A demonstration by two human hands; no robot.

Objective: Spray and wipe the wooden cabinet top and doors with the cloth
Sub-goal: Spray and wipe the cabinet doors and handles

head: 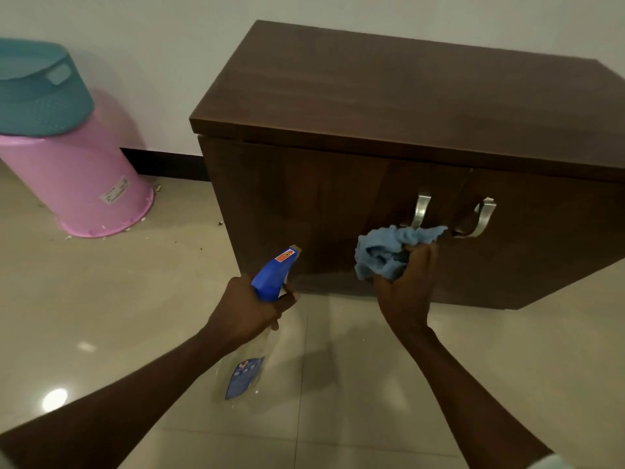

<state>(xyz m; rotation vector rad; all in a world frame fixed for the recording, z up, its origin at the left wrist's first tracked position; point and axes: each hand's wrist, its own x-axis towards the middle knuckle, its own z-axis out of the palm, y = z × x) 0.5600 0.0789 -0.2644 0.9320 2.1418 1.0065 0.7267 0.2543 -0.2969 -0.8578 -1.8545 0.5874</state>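
A dark wooden cabinet [389, 96] stands against the wall, with two closed doors and two metal handles [421, 211] near the middle. My left hand [250, 306] grips a clear spray bottle [270, 275] with a blue trigger head; its nozzle points at the left door [287, 204] from close by. My right hand [406, 286] holds a crumpled light blue cloth [385, 252] against the lower part of the left door, just below the handles.
A pink plastic tub [84, 184] lies upside down on the floor to the left, with a teal basket [37, 93] on top of it. Glossy beige floor tiles [135, 299] run in front of the cabinet. Small bits of debris lie near the tub.
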